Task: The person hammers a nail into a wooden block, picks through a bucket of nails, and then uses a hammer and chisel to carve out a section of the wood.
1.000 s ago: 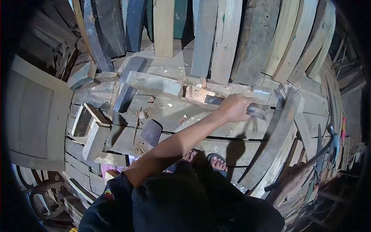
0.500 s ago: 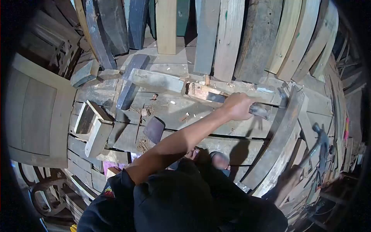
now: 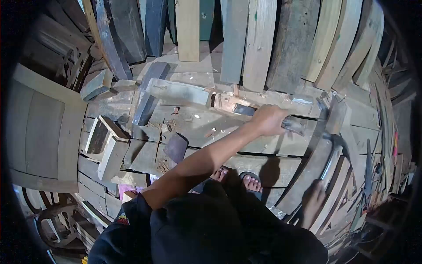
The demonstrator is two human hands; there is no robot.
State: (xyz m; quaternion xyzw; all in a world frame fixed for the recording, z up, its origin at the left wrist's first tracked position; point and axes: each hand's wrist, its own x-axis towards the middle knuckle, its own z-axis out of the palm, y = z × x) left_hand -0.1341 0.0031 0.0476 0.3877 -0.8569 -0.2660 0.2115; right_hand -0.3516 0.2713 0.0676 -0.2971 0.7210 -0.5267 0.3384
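Observation:
My left hand (image 3: 269,119) is closed around a wide chisel-like tool. Its flat dark blade (image 3: 245,110) points left against a pale wooden piece (image 3: 226,103), and its handle end (image 3: 293,126) sticks out on the right. At the lower right, my right hand (image 3: 313,198) is wrapped round the handle of a hammer (image 3: 327,165), whose head is up and to the right of the tool's handle end, apart from it. A cut or notch shows at the left end of the pale piece.
Boards (image 3: 189,31) stand along the back. A panelled door (image 3: 41,132) lies at the left, near a small wooden frame (image 3: 112,154). A dark flat piece (image 3: 176,148) and shavings lie on the planks. My feet (image 3: 251,182) are below; long boards (image 3: 307,180) lie at the right.
My right hand and the hammer have moved left, bringing the hammer head closer to the held tool. My left hand and its tool have barely moved.

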